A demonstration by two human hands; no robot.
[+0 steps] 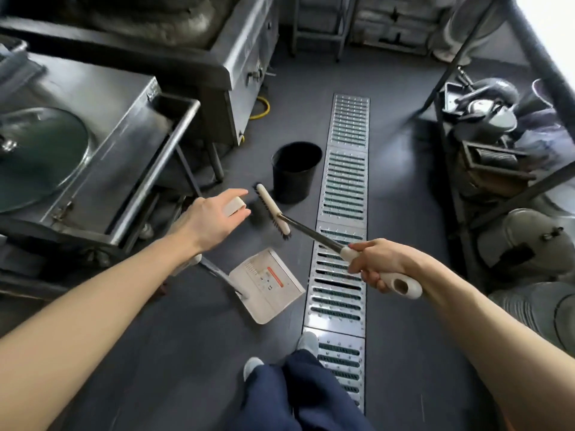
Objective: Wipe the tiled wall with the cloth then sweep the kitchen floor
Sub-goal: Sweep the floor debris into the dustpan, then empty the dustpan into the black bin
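My right hand is closed around the white grip of a long-handled brush. Its dark shaft runs up and left to a cream head with black bristles, low over the grey floor beside a black bucket. A white dustpan lies on the floor between my arms, and its metal handle runs up-left under my left wrist. My left hand is stretched forward with thumb and fingers spread on either side of a small white grip end. Whether it grips that end is unclear. No cloth or tiled wall is visible.
A steel floor drain grate runs down the aisle, right of the dustpan. Steel cooking equipment stands on the left, and a rack of pots and pans on the right. My feet are at the bottom centre.
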